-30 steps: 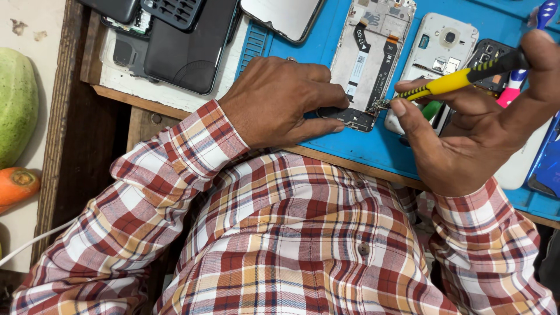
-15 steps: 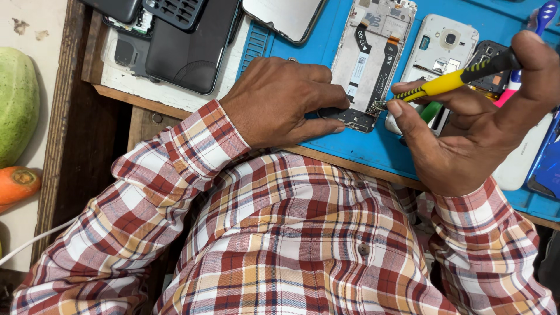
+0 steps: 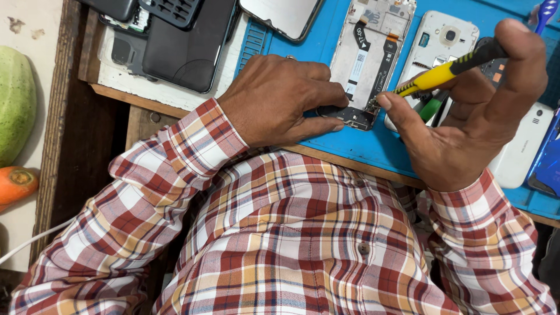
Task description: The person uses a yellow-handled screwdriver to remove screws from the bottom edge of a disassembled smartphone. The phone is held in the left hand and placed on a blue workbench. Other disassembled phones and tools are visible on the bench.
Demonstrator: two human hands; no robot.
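Head view: my left hand [image 3: 277, 99], fingers curled flat, pins the opened phone frame [image 3: 368, 58] on the blue mat [image 3: 326, 140]. My right hand [image 3: 466, 116] pinches the yellow screwdriver [image 3: 446, 71], tip at the frame's lower edge. Best practice, I judge: keep the frame pressed still, the tip seated squarely, the turning light.

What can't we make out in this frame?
Head view only:
- Screwdriver tip contact on the opened phone: too small to tell.
- Phone's lower edge: covered by left hand fingers.
- Screwdriver's rear end: hidden in right hand.
- Blue item at right: cut off by the frame edge.
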